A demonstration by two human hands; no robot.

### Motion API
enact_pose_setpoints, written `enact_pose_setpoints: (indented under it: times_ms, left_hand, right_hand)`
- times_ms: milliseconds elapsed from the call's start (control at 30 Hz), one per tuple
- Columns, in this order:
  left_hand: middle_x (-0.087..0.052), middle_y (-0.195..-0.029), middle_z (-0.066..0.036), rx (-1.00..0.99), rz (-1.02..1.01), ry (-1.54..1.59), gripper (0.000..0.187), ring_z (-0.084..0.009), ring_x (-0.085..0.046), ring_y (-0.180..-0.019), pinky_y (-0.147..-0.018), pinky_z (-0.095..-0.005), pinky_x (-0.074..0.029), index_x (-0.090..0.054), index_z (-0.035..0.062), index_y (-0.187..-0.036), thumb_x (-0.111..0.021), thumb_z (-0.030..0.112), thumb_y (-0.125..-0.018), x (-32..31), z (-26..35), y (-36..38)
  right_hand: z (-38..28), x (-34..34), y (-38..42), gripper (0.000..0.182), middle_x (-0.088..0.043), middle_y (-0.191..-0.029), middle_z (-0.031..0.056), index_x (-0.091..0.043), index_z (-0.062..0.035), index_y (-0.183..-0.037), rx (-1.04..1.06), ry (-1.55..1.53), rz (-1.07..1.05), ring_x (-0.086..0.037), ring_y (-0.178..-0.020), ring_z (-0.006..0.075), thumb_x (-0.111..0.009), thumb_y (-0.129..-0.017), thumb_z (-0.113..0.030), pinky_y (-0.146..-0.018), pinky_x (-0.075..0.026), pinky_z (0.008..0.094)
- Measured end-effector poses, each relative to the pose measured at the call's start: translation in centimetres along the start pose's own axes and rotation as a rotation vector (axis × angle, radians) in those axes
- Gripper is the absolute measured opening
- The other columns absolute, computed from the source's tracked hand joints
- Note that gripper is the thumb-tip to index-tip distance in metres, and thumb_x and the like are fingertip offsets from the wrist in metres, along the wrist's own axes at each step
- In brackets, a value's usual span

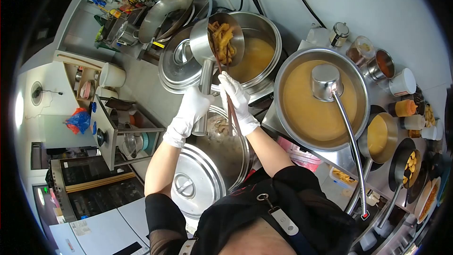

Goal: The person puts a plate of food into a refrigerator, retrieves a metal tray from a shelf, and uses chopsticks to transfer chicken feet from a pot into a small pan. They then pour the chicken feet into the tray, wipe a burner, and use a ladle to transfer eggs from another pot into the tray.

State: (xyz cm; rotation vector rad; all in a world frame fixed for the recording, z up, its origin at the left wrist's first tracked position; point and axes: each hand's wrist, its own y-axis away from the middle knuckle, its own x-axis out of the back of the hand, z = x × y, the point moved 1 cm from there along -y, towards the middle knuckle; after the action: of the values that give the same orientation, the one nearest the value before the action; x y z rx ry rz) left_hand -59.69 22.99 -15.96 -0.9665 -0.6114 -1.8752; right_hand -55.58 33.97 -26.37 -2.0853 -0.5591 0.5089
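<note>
My left hand [192,108], in a white glove, is wrapped round the thick handle of a steel ladle [201,42]. The ladle is tilted over a large pot of yellow-brown broth [257,54], and brown-yellow food pieces [223,38] lie in its bowl. My right hand [237,97], also gloved, grips long brown chopsticks [230,111], whose tips reach among the pieces. Beneath both hands stands another big pot [222,146] with cloudy contents.
A wide basin [283,113] of yellowish liquid, with a long-handled ladle [349,134] in it, stands to the right. Lids [177,63] lie at the left. Pans [377,137], jars [339,34] and containers line the far right. A wok [165,12] is at the upper left.
</note>
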Motion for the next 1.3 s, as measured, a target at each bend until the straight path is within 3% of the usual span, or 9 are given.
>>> enact_pose_setpoints:
  times_ms: [167,400,500,733,1033,1133,1200,1267,1300]
  left_hand:
    - [-0.061,-0.065,-0.027,0.054,0.015,-0.074,0.033,-0.0309,-0.068,-0.066,-0.061,-0.0388,-0.051,-0.062,-0.0148,-0.081,-0.065,0.016,-0.070,0.6,0.1,-0.4]
    - [-0.063,-0.066,-0.021,0.089,0.021,0.116,0.031,-0.0196,-0.063,-0.064,-0.060,-0.0358,-0.050,-0.061,-0.0147,-0.083,-0.065,0.013,-0.071,0.4,-1.0,-0.4]
    - [-0.064,-0.068,-0.023,0.066,-0.002,0.071,0.031,-0.0234,-0.066,-0.066,-0.062,-0.0365,-0.051,-0.061,-0.0149,-0.083,-0.065,0.013,-0.070,-0.1,-1.6,-0.8]
    - [-0.062,-0.076,-0.033,0.031,0.057,-0.089,0.038,-0.0432,-0.066,-0.079,-0.069,-0.0423,-0.053,-0.061,-0.0162,-0.086,-0.068,0.016,-0.068,-1.6,-0.8,-1.2]
    - [-0.063,-0.074,-0.031,0.010,0.148,-0.240,0.032,-0.0430,-0.066,-0.077,-0.069,-0.0435,-0.053,-0.062,-0.0116,-0.081,-0.067,0.018,-0.070,-1.5,-0.9,-1.0]
    - [-0.064,-0.085,-0.032,0.082,0.065,-0.284,0.041,-0.0415,-0.066,-0.088,-0.077,-0.0411,-0.051,-0.060,-0.0130,-0.096,-0.068,0.019,-0.072,-0.7,0.4,-0.7]
    - [-0.065,-0.087,-0.031,0.048,0.080,-0.266,0.042,-0.0418,-0.065,-0.089,-0.078,-0.0413,-0.051,-0.060,-0.0117,-0.098,-0.068,0.020,-0.073,-0.7,0.3,-0.8]
    - [-0.065,-0.087,-0.030,0.031,0.087,-0.253,0.042,-0.0418,-0.065,-0.090,-0.078,-0.0414,-0.051,-0.061,-0.0105,-0.099,-0.068,0.021,-0.073,-0.6,0.3,-0.8]
    - [-0.065,-0.087,-0.030,0.030,0.087,-0.248,0.042,-0.0417,-0.065,-0.089,-0.078,-0.0414,-0.051,-0.061,-0.0099,-0.100,-0.068,0.022,-0.074,-0.6,0.4,-0.8]
  right_hand:
    - [-0.3,-0.5,-0.5,0.041,-0.066,-0.110,0.0146,-0.064,-0.0023,-0.113,0.002,0.003,0.013,-0.066,-0.100,0.0307,-0.068,-0.074,0.008,-0.085,-0.056,0.0363]
    - [-0.2,-1.0,-0.9,0.043,-0.066,-0.108,0.0144,-0.061,-0.0020,-0.115,0.020,-0.023,-0.006,-0.066,-0.098,0.0305,-0.068,-0.074,0.008,-0.083,-0.056,0.0363]
    - [0.2,-0.9,-0.5,0.041,-0.066,-0.109,0.0150,-0.063,-0.0027,-0.113,-0.007,-0.016,-0.008,-0.066,-0.098,0.0300,-0.067,-0.074,0.009,-0.084,-0.056,0.0355]
    - [0.7,-0.7,0.5,0.041,-0.064,-0.113,0.0155,-0.065,-0.0024,-0.112,-0.053,-0.022,0.048,-0.068,-0.097,0.0271,-0.066,-0.074,0.012,-0.081,-0.057,0.0335]
    - [0.9,-1.9,1.5,0.040,-0.063,-0.115,0.0156,-0.064,-0.0027,-0.113,-0.214,-0.165,0.023,-0.068,-0.094,0.0249,-0.064,-0.075,0.012,-0.079,-0.057,0.0305]
    - [0.5,-1.8,1.0,0.042,-0.062,-0.115,0.0162,-0.063,-0.0029,-0.114,-0.198,-0.183,0.029,-0.068,-0.094,0.0238,-0.063,-0.075,0.013,-0.079,-0.057,0.0298]
    - [0.4,-1.6,0.9,0.040,-0.062,-0.114,0.0156,-0.061,-0.0024,-0.116,-0.563,-0.493,-0.021,-0.066,-0.090,0.0197,-0.063,-0.078,0.011,-0.076,-0.055,0.0268]
    - [0.3,-1.5,0.6,0.037,-0.062,-0.114,0.0147,-0.060,-0.0016,-0.119,-0.550,-0.508,-0.014,-0.064,-0.086,0.0155,-0.062,-0.082,0.007,-0.073,-0.053,0.0236]
    - [0.3,-1.8,0.2,0.035,-0.062,-0.114,0.0141,-0.059,-0.0011,-0.120,-0.355,-0.366,0.019,-0.063,-0.084,0.0133,-0.061,-0.085,0.004,-0.071,-0.052,0.0219]
